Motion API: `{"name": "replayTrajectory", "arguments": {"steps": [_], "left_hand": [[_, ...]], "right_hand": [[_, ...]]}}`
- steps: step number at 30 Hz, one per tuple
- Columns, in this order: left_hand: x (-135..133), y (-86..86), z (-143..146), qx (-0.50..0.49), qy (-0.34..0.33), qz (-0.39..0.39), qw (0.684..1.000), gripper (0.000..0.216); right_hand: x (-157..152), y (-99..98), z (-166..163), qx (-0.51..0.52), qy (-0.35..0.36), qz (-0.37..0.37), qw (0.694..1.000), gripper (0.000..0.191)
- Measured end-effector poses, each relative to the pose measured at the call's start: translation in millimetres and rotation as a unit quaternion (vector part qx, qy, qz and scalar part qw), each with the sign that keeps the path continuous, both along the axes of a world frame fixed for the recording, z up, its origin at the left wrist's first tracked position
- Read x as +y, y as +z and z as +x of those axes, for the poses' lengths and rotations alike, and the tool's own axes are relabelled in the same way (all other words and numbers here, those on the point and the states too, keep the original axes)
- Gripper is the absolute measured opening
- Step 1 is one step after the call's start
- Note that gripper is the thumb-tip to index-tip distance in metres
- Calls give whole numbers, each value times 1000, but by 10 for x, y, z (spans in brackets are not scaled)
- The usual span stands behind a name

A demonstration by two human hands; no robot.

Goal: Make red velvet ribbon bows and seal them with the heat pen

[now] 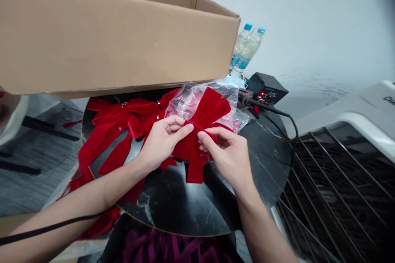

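Between my two hands is a red velvet bow (210, 107), its loops pointing up and a flat tail hanging down over the table edge side. My left hand (168, 137) pinches the narrow band across its middle from the left, thumb on top. From the right, my right hand (225, 150) pinches the same band between thumb and fingers. Left of my hands, more red velvet bows (120, 119) lie heaped on the black marbled round table (175, 203). Clear plastic bags (188, 96) with red pieces inside lie just behind the held bow.
A large open cardboard box (123, 41) stands across the back. Bottles with blue caps (248, 47) stand beside it. A black control box (267, 90) with a red light and a cable (277, 111) sits at back right. A white-framed unit with a metal grille (336, 176) stands right.
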State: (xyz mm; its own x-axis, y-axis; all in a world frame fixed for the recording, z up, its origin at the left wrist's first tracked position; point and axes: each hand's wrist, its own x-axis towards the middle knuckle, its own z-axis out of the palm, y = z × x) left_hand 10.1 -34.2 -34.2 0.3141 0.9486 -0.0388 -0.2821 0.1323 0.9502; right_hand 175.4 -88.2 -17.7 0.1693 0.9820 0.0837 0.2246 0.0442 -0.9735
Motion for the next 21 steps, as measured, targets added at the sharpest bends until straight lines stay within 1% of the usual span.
{"name": "replayTrajectory", "arguments": {"steps": [4,7,10,16,19,21], "left_hand": [[-3,0,7,-40,15,-15,999,22],[-3,7,15,-49,37,-7,998,22],[-5,15,20,-35,59,7,998,21],[-11,22,8,-4,60,18,998,24],[-12,27,1,6,66,30,997,22],[-15,32,-4,10,76,44,996,18]], "right_hand": [[-39,-28,-25,-3,-48,41,998,18],[-35,-48,-31,-7,-76,57,995,17],[-9,-57,-23,27,-84,49,995,19],[32,-48,-13,79,-80,18,993,23],[39,-55,-25,75,-81,10,994,27],[41,-61,-36,68,-82,14,994,29]]}}
